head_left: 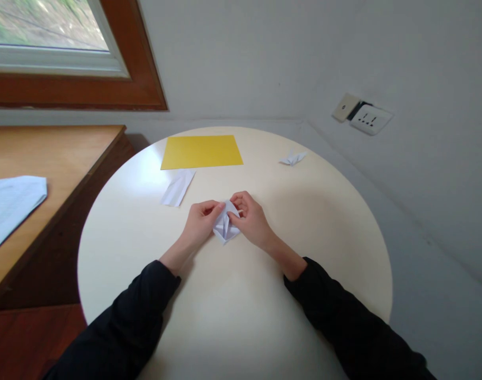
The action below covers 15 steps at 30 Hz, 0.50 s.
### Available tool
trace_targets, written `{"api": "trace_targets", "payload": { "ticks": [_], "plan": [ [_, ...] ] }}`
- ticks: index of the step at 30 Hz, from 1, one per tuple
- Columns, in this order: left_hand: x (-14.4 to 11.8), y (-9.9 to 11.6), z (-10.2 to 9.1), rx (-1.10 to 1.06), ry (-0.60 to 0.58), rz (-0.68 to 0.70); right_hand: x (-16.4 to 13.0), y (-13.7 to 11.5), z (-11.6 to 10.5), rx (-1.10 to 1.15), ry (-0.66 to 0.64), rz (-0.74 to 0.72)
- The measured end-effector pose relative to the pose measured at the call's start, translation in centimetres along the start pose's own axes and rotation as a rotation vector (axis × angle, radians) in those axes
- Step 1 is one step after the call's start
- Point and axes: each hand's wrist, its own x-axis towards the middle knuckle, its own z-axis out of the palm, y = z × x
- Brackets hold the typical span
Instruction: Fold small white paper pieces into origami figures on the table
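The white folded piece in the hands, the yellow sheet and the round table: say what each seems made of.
White folded piece: thin paper, matte, with sharp creases and layered flaps. Yellow sheet: likely paper or light card, flat, matte, evenly coloured. Round table: cream, smooth top with a soft sheen, probably laminate or painted board; the look leaves it open.

Folded paper (226, 224) partly hidden behind both hands' fingers (216, 207)
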Motion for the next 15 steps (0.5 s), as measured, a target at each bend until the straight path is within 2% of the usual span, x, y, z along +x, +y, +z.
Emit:
{"api": "trace_targets", "payload": {
  "ticks": [10, 15],
  "plan": [
    [0.18, -0.59, 0.07, 0.032, 0.035, 0.038, 0.04, -0.22, -0.2, 0.046, -0.118, 0.115],
    [0.31, -0.95, -0.09, 0.121, 0.025, 0.121, 0.0, -0.18, -0.19, 0.048, -0.084, 0.104]
  ]
}}
